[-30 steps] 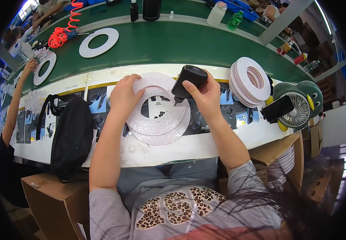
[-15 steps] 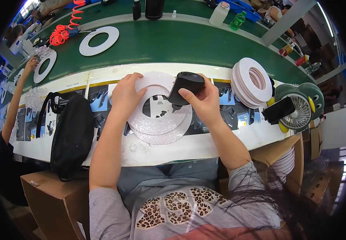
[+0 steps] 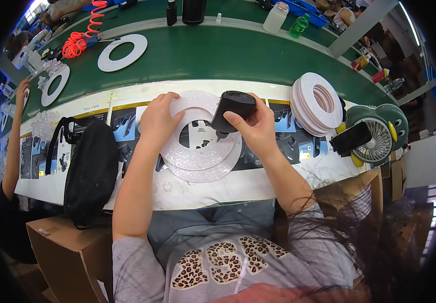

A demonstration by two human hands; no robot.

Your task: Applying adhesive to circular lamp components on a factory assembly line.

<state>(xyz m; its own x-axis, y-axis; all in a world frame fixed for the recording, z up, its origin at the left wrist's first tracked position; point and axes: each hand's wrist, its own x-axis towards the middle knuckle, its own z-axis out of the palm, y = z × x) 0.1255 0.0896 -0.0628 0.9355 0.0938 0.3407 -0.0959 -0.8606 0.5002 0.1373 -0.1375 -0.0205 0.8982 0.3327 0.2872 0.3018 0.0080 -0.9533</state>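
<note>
Two glittery white rings, an upper ring (image 3: 182, 155) and a lower ring (image 3: 213, 175), lie overlapped on the work surface in front of me. My left hand (image 3: 158, 120) grips the upper ring at its left side, fingers at the outer rim and thumb on its face. In my right hand (image 3: 259, 126) is a black squeeze bottle (image 3: 232, 110), tilted with its narrow tip down at the upper ring's right side. Whether the tip touches the ring, I cannot tell. Printed sheets show through the ring's hole.
At right stand a stack of white rings (image 3: 318, 101), a phone (image 3: 351, 139) and a small fan (image 3: 377, 141). A black bag (image 3: 92, 166) lies left. On the green belt (image 3: 177, 55) are a loose ring (image 3: 106, 63) and a coiled red hose (image 3: 74, 45). A co-worker's arm (image 3: 15, 141) reaches in far left.
The black bottle and my right hand have shifted very slightly left. Rings on the green belt have slid a little left. The co-worker's hand has moved left and a bit nearer.
</note>
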